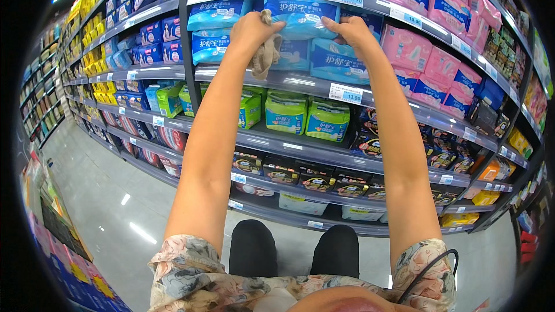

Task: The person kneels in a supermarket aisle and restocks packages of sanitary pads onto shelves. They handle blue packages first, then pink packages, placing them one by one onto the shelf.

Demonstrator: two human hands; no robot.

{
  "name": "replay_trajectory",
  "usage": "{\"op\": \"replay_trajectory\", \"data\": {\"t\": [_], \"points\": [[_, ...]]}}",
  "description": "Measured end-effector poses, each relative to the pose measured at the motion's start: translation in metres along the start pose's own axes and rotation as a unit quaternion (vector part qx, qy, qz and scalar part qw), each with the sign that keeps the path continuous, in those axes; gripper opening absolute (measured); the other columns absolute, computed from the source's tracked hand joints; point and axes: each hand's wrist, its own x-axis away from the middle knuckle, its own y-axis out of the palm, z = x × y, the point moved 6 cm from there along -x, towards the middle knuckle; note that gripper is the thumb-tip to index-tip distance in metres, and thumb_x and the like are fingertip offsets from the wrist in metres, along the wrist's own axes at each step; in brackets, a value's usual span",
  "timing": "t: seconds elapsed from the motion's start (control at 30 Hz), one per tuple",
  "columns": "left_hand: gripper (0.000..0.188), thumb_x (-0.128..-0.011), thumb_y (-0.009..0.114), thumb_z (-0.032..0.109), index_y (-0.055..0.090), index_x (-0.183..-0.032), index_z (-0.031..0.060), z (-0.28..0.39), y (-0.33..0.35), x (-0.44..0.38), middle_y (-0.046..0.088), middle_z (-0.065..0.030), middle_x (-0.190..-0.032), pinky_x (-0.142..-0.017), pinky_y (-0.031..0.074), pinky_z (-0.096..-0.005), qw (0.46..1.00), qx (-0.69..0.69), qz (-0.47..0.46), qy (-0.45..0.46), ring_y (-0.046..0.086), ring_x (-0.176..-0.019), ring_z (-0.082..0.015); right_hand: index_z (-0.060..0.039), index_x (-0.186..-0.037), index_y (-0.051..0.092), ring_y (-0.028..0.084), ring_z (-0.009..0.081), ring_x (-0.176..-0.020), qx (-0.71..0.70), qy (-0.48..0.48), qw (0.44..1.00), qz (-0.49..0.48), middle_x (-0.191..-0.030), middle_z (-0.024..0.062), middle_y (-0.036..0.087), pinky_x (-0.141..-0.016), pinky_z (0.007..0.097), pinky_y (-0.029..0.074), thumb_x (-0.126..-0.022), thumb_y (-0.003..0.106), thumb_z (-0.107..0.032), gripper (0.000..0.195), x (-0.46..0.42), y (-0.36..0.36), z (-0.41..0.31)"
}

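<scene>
Both my arms reach out to a store shelf stacked with blue packs of sanitary pads. My left hand [256,30] holds a crumpled beige cloth [264,56], which hangs down over the packs below, and its thumb touches the left end of an upper blue pack [303,15]. My right hand [349,30] grips the right end of that same pack with thumb and fingers. Under it lie more blue packs, one of them [338,63] below my right hand. Other blue packs [219,13] are stacked to the left of my left hand.
A shelf edge with price tags [344,93] runs below the blue packs. Green packs [286,112] stand one shelf down, black packs [316,177] lower still. Pink packs [407,47] fill the right side. A dark upright post [187,30] stands at the left. Pink and blue boxes [78,277] are at lower left.
</scene>
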Motion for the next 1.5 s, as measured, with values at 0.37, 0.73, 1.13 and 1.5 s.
{"op": "replay_trajectory", "data": {"t": [0.37,0.73,1.13,1.5], "points": [[0.058,-0.069,0.075,0.056,0.068,-0.092,0.0033,-0.006,0.002,-0.002,0.070,-0.0162,-0.088,-0.074,0.053,-0.0418,1.000,0.000,0.011,-0.027,0.069,-0.083,-0.0322,-0.0004,-0.058,0.063,0.063,0.0226,-0.055,0.218,0.011,0.974,0.055,-0.058,0.0112,0.062,-0.057,0.0324,0.051,-0.067,0.076,-0.058,0.060,-0.018,-0.001,0.001],[0.060,-0.074,0.072,0.057,0.066,-0.097,0.0025,-0.010,0.007,0.016,0.069,-0.0169,-0.088,-0.070,0.052,-0.0440,0.994,0.008,0.103,0.035,0.067,-0.084,-0.0349,0.0009,-0.067,0.069,0.065,0.0220,-0.058,0.284,-0.049,0.947,0.143,-0.060,0.0117,0.065,-0.063,0.0332,0.051,-0.073,0.072,-0.057,0.058,-0.013,0.001,0.000],[0.051,-0.082,0.070,0.045,0.058,-0.117,0.0092,-0.015,0.019,0.047,0.069,-0.0125,-0.082,-0.064,0.048,-0.0421,0.985,0.053,0.127,0.101,0.065,-0.078,-0.0351,-0.0016,-0.072,0.073,0.061,0.0377,-0.093,0.454,-0.177,0.852,0.193,-0.082,0.0183,0.068,-0.083,0.0484,0.046,-0.095,0.039,-0.057,0.069,0.029,0.022,0.000],[0.065,-0.084,0.070,0.043,0.045,-0.132,0.0072,-0.011,0.013,0.055,0.069,-0.0139,-0.102,-0.071,0.051,-0.0408,0.991,0.013,0.090,0.096,0.066,-0.087,-0.0359,-0.0004,-0.091,0.073,0.051,0.0371,-0.108,0.508,-0.195,0.815,0.200,-0.102,0.0180,0.064,-0.089,0.0513,0.039,-0.097,0.037,-0.050,0.062,0.039,0.032,0.000]]}}
